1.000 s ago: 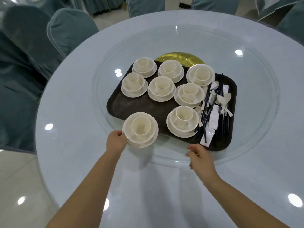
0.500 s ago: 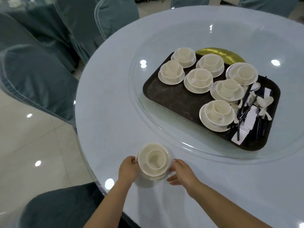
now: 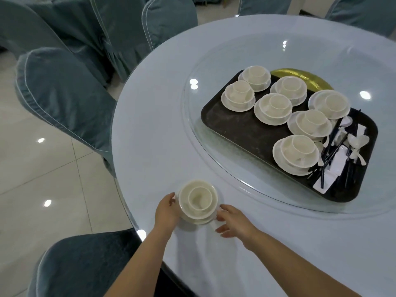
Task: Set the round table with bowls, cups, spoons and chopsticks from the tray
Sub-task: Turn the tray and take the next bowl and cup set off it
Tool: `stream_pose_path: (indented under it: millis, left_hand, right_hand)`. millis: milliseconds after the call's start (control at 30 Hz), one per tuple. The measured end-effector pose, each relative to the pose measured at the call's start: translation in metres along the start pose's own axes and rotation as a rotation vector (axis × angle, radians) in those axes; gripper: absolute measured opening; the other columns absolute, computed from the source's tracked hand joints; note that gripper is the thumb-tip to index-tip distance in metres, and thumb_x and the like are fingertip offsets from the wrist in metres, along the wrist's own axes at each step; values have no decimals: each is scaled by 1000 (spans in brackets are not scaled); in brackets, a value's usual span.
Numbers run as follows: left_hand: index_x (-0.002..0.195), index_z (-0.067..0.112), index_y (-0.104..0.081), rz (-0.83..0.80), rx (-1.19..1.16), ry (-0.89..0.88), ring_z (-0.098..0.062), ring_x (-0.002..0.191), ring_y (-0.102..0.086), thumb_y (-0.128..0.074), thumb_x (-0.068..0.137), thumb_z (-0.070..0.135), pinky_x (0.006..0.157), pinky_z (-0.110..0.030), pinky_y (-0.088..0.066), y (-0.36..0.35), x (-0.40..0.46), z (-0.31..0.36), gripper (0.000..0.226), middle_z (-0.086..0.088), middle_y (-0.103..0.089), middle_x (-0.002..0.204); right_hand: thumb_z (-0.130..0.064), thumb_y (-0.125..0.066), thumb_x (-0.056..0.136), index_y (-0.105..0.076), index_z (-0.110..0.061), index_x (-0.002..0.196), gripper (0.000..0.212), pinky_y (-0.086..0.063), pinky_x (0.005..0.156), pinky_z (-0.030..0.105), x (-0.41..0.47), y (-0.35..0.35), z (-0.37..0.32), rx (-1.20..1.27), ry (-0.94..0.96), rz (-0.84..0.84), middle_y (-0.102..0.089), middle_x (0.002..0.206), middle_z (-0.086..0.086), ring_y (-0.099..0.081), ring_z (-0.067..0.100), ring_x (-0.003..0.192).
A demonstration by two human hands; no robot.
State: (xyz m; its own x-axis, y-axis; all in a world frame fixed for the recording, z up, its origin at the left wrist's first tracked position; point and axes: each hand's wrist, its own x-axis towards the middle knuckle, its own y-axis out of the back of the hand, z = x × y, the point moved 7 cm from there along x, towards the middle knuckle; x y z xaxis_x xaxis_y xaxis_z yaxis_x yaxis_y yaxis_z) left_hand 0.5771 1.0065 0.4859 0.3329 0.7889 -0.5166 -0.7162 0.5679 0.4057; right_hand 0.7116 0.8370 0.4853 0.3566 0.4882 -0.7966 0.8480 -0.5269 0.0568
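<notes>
1. Left hand (image 3: 166, 211) grips the left rim of a stacked cream place set (image 3: 198, 200), a small cup nested in a bowl on a saucer, with its fingers curled around the edge.
2. Right hand (image 3: 232, 221) lies at the set's right side, fingers loosely spread and fairly straight, fingertips touching the saucer's rim; it holds nothing.
3. That set sits on the round pale blue cloth-covered bench (image 3: 214, 264), close to its near-left edge and well apart from the tray.
4. A dark rectangular tray (image 3: 231, 133) rests on the clear glass turntable (image 3: 267, 194) in the middle of the bench.
5. Seven more cream cup-bowl-saucer sets (image 3: 273, 108) stand on the tray in rough rows.
6. Dark chopsticks (image 3: 330, 155), white spoons (image 3: 356, 144) and white rests lie jumbled along the tray's right end.
7. A gold curved object (image 3: 300, 79) shows just behind the tray's far edge.
8. Teal fabric-covered chairs (image 3: 64, 97) stand around the bench on the left.
</notes>
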Motion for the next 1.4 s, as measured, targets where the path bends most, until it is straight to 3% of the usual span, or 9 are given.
stream_pose_path:
  millis: [133,233,267,400,567,667,900,1200,1400]
  left_hand:
    - [83,34,-60,-36,33,-17,-19,89,-53,-49,87,12,71,-24,-42,3,-1,10,24,13,-58,87]
    - [127,20,-57,30,175,-71,-21,119,-50,-41,89,2,97,-33,-44,12,-2,17,45,2,-52,127]
    - [131,18,-55,69,207,-102,-20,118,-51,-38,89,-4,97,-32,-45,16,-4,21,51,0,-52,130]
    - [122,20,-59,23,252,-148,-10,84,-58,-34,86,-4,67,-22,-45,11,-11,35,50,5,-64,94]
    - [121,19,-57,-99,274,-127,-20,86,-64,-35,86,-3,80,-32,-51,-4,-21,41,47,2,-69,84]
    - [119,19,-57,-83,222,-148,-21,85,-64,-35,84,-5,75,-29,-49,-3,-27,52,47,3,-68,83]
    - [113,23,-60,-161,101,-236,-10,68,-63,-35,86,-5,55,-10,-41,-30,-44,91,46,1,-70,84]
    - [132,16,-49,-385,233,-124,-14,70,-63,-39,88,-5,71,-24,-50,-101,-64,79,50,0,-65,93]
    - [130,14,-49,-418,278,-92,-18,71,-65,-39,87,-4,70,-26,-52,-121,-62,71,48,-2,-66,94]
  right_hand:
    - [-25,-49,97,-47,-21,135,38,-56,79,31,3,9,-6,-177,94,131,-61,101,-4,-67,18,81]
    - [-19,-48,94,-54,-23,128,35,-55,87,39,2,14,-18,-246,185,210,-63,91,-2,-67,19,80]
    - [-17,-47,94,-54,-23,128,36,-56,85,38,2,13,-22,-235,199,196,-63,90,-1,-67,17,75]
    - [-11,-45,91,-50,-27,132,45,-57,73,28,2,-1,-34,-207,216,82,-62,95,7,-66,15,67]
    - [-4,-45,89,-52,-24,131,47,-51,59,19,-4,-18,-42,-146,210,-20,-61,95,3,-62,18,72]
    - [-4,-45,89,-54,-26,124,43,-47,52,13,-16,-15,-54,-92,285,-15,-64,98,0,-62,14,75]
    - [-9,-48,93,-52,-36,120,38,-51,58,14,-35,32,-61,-26,365,91,-68,99,3,-67,14,74]
    - [-10,-57,89,-52,-31,124,42,-58,78,33,-26,82,-12,24,190,147,-68,101,8,-71,23,80]
    - [-9,-59,88,-54,-27,128,44,-57,75,33,-17,91,8,94,141,163,-67,101,11,-69,22,76]
